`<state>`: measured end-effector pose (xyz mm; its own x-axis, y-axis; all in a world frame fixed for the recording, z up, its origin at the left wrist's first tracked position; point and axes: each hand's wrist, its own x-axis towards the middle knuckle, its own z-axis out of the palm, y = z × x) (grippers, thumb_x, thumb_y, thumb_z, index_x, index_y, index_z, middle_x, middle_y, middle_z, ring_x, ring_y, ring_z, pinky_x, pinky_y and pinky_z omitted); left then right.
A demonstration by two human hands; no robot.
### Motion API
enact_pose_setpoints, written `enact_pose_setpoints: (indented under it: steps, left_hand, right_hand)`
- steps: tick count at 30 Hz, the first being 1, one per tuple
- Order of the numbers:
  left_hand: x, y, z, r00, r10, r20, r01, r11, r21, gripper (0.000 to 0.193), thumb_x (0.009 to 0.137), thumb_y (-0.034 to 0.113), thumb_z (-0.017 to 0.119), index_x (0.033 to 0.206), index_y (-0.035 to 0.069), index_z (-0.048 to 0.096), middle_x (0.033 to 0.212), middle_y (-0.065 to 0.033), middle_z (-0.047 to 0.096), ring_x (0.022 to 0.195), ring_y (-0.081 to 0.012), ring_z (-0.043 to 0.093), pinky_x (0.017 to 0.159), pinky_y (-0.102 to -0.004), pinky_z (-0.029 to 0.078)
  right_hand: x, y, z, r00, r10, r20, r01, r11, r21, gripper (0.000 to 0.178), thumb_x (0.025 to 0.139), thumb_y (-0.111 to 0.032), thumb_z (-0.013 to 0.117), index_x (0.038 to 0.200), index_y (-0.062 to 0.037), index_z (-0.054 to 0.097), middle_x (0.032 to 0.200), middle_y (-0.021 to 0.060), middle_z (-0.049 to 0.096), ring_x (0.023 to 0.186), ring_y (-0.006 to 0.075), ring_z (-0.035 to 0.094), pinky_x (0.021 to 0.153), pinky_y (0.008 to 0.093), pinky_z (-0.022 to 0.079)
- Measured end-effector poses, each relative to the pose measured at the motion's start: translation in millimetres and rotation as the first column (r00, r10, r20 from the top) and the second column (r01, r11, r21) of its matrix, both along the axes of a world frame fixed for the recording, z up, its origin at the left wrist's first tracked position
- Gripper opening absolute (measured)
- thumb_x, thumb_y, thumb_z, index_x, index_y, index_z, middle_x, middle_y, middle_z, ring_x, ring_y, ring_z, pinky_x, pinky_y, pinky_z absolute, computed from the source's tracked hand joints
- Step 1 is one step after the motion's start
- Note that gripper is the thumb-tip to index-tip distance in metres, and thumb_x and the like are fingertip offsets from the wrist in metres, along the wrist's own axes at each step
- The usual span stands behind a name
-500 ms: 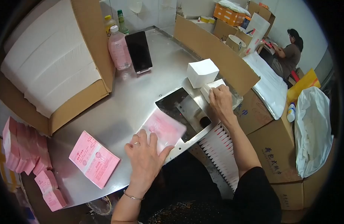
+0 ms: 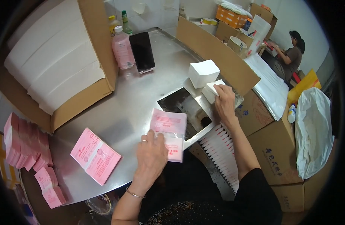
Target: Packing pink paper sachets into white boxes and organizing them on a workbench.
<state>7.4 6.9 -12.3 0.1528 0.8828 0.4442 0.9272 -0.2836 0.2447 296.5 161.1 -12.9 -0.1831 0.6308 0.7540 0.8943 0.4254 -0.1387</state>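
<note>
My left hand (image 2: pixel 151 152) is closed over the left edge of a pink printed plastic wrapper (image 2: pixel 168 122) at the table's front edge; the thumb is hidden. The wrapper has a clear band across its middle and partly covers a dark rectangular opening (image 2: pixel 189 108) in the metal table. Beyond that opening, my right hand (image 2: pixel 225 103) grips a small stack of folded white tissues (image 2: pixel 211 90) with its fingertips. A taller white tissue stack (image 2: pixel 204 73) stands just behind it. Left of my left hand lies a pile of flat pink wrappers (image 2: pixel 95 155).
A carton (image 2: pixel 82 101) full of white tissues stands at the left, above pink packets (image 2: pixel 26 142). At the back are a pink bottle (image 2: pixel 123 48) and a phone on a stand (image 2: pixel 142 52). Cartons (image 2: pixel 273 153) and a white bag (image 2: pixel 314 131) flank the right; another person (image 2: pixel 290 56) sits beyond.
The pink wrapper has turned more upright and come nearer to me, its lower half now showing beside my left fingers. My left hand has shifted slightly right; the right stays at the tissues.
</note>
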Motion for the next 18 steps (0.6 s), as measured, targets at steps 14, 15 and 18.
enact_pose_setpoints:
  steps: [14,15,18]
  left_hand:
    - [-13.7,-27.7,27.6,0.991,-0.057,0.122,0.081,0.975,-0.207,0.067,0.081,0.012,0.070,0.143,0.005,0.047,0.094,-0.0144,0.056,0.087,-0.0344,0.056,0.075,-0.0462,0.046]
    - [-27.4,-37.9,27.6,0.993,-0.043,0.114,0.065,0.977,-0.204,0.067,0.081,0.012,0.070,0.143,0.005,0.047,0.094,-0.0144,0.056,0.087,-0.0344,0.056,0.075,-0.0462,0.046]
    - [-48.3,-55.5,24.5,0.984,-0.042,0.172,0.070,0.985,-0.160,0.047,0.075,0.004,0.070,0.121,0.006,0.062,0.093,-0.0124,0.058,0.087,-0.0332,0.056,0.076,-0.0442,0.045]
  right_hand:
    - [-158.8,-35.7,-32.5,0.905,0.374,0.205,-0.240,0.844,-0.480,0.024,0.087,-0.012,0.055,0.108,-0.0024,0.063,0.110,0.0199,0.065,0.111,0.0379,0.059,0.104,0.0723,0.030]
    - [-147.0,-25.6,-28.4,0.902,0.413,0.125,-0.235,0.712,-0.662,0.023,0.088,-0.011,0.054,0.106,-0.0024,0.064,0.110,0.0205,0.066,0.108,0.0366,0.062,0.105,0.0674,0.033]
    - [-115.6,-15.8,-27.7,0.984,0.173,0.048,-0.093,0.722,-0.686,0.021,0.088,-0.010,0.053,0.086,0.0054,0.068,0.081,0.0265,0.068,0.080,0.0435,0.069,0.078,0.0477,0.056]
